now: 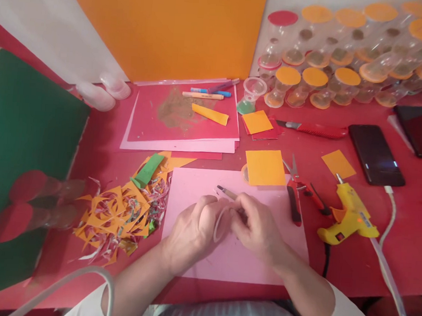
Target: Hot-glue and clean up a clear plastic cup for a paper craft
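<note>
My left hand (195, 224) is closed around what looks like a clear plastic cup, whose round pale rim (216, 228) faces my right hand. Fingers hide most of its body. My right hand (255, 223) is closed in a pinch at that rim. A slim grey pen-like tool (226, 193) with a dark tip sticks out past my right index finger; whether it is held or lies on the sheet I cannot tell. Both hands are over a pink sheet (189, 267). Just beyond them, an orange paper square (265, 167) covers part of a round clear piece.
Orange and green paper scraps (123, 214) are heaped at left. Scissors (294, 180), a yellow glue gun (351, 213) with a cord, and a phone (375, 155) lie at right. A red cutter (314, 129) lies behind. Joined clear cups (313, 88) with orange discs stand at the back right.
</note>
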A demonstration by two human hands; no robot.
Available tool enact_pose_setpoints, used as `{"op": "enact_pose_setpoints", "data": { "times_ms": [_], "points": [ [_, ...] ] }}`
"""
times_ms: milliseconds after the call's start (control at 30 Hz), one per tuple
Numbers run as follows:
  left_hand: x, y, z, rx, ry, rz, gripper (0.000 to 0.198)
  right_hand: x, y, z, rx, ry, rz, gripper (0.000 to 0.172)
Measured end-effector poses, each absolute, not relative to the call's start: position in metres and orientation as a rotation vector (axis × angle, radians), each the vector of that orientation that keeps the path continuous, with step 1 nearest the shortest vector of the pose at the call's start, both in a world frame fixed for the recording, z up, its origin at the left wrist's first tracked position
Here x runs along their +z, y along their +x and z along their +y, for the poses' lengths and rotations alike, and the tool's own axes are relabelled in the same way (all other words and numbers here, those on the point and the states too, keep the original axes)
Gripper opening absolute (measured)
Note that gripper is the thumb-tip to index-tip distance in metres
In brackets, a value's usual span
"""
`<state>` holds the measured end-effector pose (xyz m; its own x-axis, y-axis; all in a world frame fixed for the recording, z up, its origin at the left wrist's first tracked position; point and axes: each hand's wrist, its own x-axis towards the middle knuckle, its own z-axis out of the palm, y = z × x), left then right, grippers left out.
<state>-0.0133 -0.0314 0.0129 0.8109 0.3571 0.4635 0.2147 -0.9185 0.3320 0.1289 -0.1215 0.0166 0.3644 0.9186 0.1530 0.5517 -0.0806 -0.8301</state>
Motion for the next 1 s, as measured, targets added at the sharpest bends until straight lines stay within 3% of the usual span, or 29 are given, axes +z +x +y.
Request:
{"op": "enact_pose_setpoints", "data": {
  "times_ms": [200, 500, 1000],
  "points": [
    [0.018, -0.011, -0.037, 0.728, 2.773, 0.391, 0.034, 0.014, 0.123, -0.121, 0.481, -1.794, -1.135, 0.017],
    [0.020, -0.011, -0.040, 0.733, 2.662, 0.472, 0.033, 0.014, 0.118, -0.122, 0.705, -1.689, -0.860, 0.016],
    [0.016, -0.008, -0.042, 0.845, 2.453, 0.571, 0.029, 0.007, 0.114, -0.123, 0.609, -1.666, -0.803, 0.015]
  ]
}}
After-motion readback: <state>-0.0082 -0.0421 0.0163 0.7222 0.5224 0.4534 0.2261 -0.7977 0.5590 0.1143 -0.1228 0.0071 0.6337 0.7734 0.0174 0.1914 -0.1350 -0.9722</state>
